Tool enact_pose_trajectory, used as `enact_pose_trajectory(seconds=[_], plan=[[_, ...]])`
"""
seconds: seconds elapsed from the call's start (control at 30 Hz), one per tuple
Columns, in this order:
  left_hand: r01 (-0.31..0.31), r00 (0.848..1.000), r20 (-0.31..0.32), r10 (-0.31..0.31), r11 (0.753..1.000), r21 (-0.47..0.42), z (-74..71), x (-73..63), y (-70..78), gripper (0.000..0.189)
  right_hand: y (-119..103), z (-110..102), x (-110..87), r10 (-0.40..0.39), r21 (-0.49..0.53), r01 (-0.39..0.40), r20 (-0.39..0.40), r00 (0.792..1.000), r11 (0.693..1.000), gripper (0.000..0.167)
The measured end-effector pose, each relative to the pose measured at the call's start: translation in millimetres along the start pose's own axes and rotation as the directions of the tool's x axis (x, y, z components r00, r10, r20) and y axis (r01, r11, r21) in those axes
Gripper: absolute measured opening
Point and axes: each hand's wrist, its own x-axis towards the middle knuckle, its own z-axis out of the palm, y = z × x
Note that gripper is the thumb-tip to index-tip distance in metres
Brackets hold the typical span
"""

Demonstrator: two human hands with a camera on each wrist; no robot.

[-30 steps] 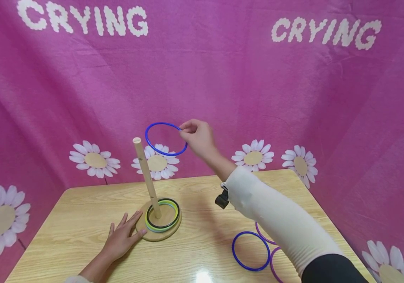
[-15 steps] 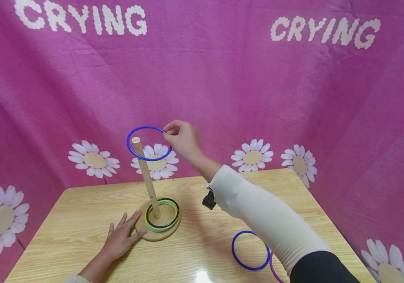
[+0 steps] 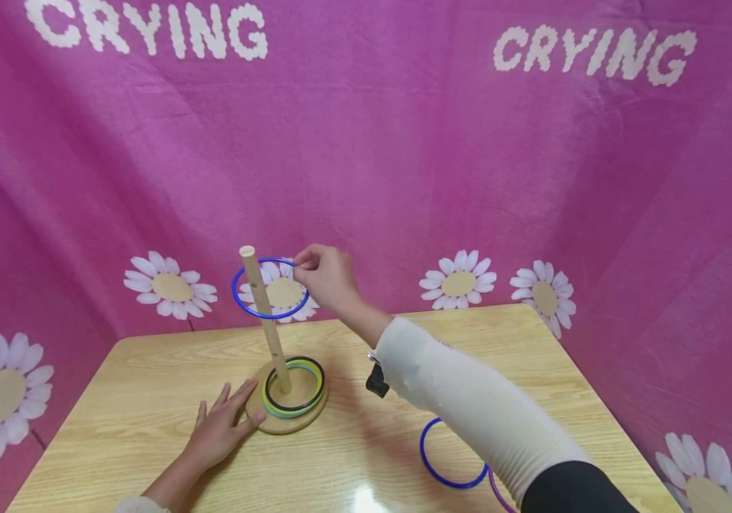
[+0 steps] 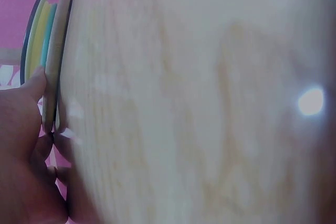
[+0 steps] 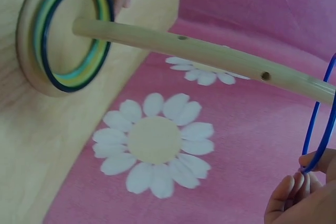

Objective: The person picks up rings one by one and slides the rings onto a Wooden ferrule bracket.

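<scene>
Between thumb and fingers my right hand pinches the right edge of a blue ring. That ring encircles the upper part of an upright wooden post, a little below its top; the right wrist view also shows the post passing through the blue ring. Around the foot of the post lie stacked rings, a black ring on top and yellow-green and light blue ones beneath. They sit on a round wooden base. My left hand rests with spread fingers against the left edge of the base.
On the wooden table at the front right lies another blue ring, with a purple ring beside it, both partly hidden by my right sleeve. Behind the table hangs a pink cloth with daisies and lettering.
My right hand has carried the blue ring left over the top of the post, then lowered it so the post runs through it. The left hand has stayed at the base.
</scene>
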Motion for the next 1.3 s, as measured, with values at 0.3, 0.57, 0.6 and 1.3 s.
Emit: enact_pose_trajectory(seconds=[0.3,0.57,0.6,1.3], plan=[[0.005,1.0,0.004,-0.005,1.0,0.004,-0.4,0.2,0.2,0.072,24.6,14.5,-15.1,0.03,-0.005,-0.029,0.018,0.999,1.0,0.011],[-0.004,1.0,-0.005,0.004,1.0,0.002,-0.4,-0.8,0.3,0.072,48.6,28.0,-27.9,0.062,0.002,-0.062,0.026,0.998,0.998,0.011],[-0.005,1.0,-0.006,0.005,1.0,0.002,-0.3,-0.8,0.2,0.072,52.0,30.1,-29.7,0.066,0.002,-0.066,0.027,0.997,0.998,0.011],[0.014,1.0,0.007,-0.014,1.0,0.0,-1.7,-0.8,2.8,0.073,110.6,68.4,-80.5,0.246,-0.041,-0.246,0.002,0.969,0.969,0.01]])
